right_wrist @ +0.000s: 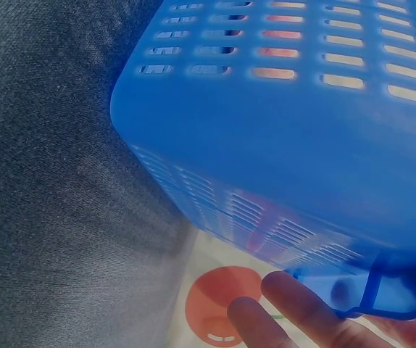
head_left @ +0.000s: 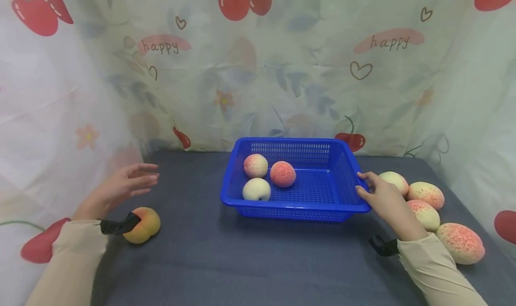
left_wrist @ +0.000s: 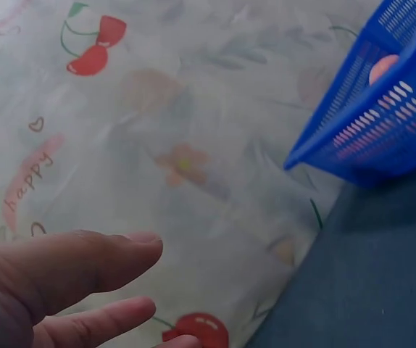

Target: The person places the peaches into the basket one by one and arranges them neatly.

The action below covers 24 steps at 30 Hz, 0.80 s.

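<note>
A blue plastic basket [head_left: 290,205] with slotted walls is at the middle of the table. Inside it lie two pink-and-white peaches, one at the back left [head_left: 255,165] and one redder [head_left: 283,174], plus a whitish one [head_left: 256,189]. My right hand [head_left: 384,200] grips the basket's right rim; in the right wrist view its fingers [right_wrist: 306,308] show beside the blue wall. On the left, my left hand [head_left: 121,189] hangs in the air with fingers extended and nothing in it. Just below its wrist sits a yellow-orange peach [head_left: 146,225], partly covered by the black wrist strap.
Several pale yellow peaches with pink speckles, such as the large front one [head_left: 460,243], lie on the right beside my right forearm. A dark grey cloth [head_left: 250,261] covers the table. Printed curtains [head_left: 282,73] enclose the back and both sides.
</note>
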{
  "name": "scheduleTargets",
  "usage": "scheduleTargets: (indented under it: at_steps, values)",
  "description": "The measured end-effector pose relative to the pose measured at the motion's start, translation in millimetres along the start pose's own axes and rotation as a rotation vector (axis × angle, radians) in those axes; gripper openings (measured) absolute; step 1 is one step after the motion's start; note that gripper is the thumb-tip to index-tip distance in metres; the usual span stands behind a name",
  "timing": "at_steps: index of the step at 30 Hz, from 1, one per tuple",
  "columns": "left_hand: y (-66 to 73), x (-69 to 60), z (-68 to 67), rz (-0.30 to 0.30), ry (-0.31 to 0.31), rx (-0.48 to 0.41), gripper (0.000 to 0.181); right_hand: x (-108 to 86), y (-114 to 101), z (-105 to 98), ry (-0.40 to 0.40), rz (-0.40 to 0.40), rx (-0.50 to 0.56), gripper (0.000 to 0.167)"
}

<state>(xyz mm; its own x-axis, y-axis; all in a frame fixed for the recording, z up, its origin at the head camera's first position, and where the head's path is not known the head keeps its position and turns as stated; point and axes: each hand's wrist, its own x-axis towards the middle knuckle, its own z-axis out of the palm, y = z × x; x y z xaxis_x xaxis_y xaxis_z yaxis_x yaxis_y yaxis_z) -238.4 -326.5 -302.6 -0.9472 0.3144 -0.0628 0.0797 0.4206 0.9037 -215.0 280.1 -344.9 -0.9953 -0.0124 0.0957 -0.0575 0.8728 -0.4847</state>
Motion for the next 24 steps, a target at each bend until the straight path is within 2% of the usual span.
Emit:
scheduleTargets:
  at_steps: [10,17,24]
  values:
    - [-26.0,-6.6,-3.8,-0.103,-0.025,0.110,0.067,-0.3,0.4,-0.4,0.001,-0.003,-0.007,0.053]
    - [-34.1,-11.8,-1.7,-0.190,-0.097,0.177,0.072,-0.5,0.9,0.1,0.000,0.001,-0.009,0.052]
    - [-41.5,-13.8,-0.3,-0.142,-0.162,0.165,0.073,-0.5,1.0,-0.2,0.007,-0.007,-0.008,0.052]
